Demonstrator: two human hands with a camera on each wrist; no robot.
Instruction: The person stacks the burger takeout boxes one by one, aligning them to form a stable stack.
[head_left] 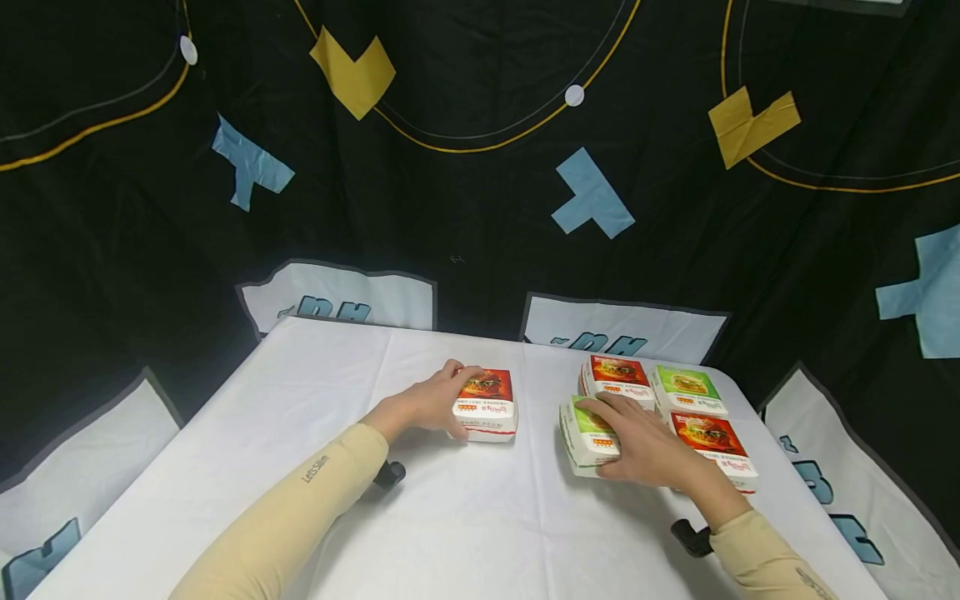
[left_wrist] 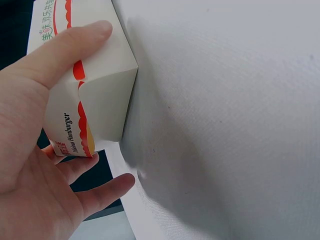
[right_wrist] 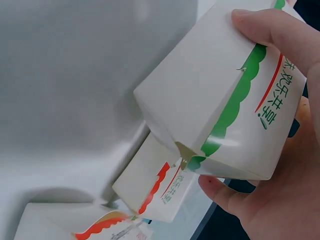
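My left hand (head_left: 429, 402) grips a red-topped hamburger box (head_left: 491, 407) near the middle of the white table. In the left wrist view, the thumb presses one side of that box (left_wrist: 107, 95) and the other fingers reach behind it. To the right, my right hand (head_left: 647, 443) holds a green-topped hamburger box (head_left: 579, 442) at its right side, and the box tilts a little. The right wrist view has the thumb on the white wall of this box (right_wrist: 200, 85), with its green scalloped band showing. The right fingers are partly hidden behind it.
Beside the right hand stand a red-topped box (head_left: 618, 371), another green-topped box (head_left: 688, 385) and a nearer red-topped box (head_left: 712, 437), grouped close together. White cloth covers the table (head_left: 465, 517). A black curtain (head_left: 480, 225) with taped shapes hangs behind it.
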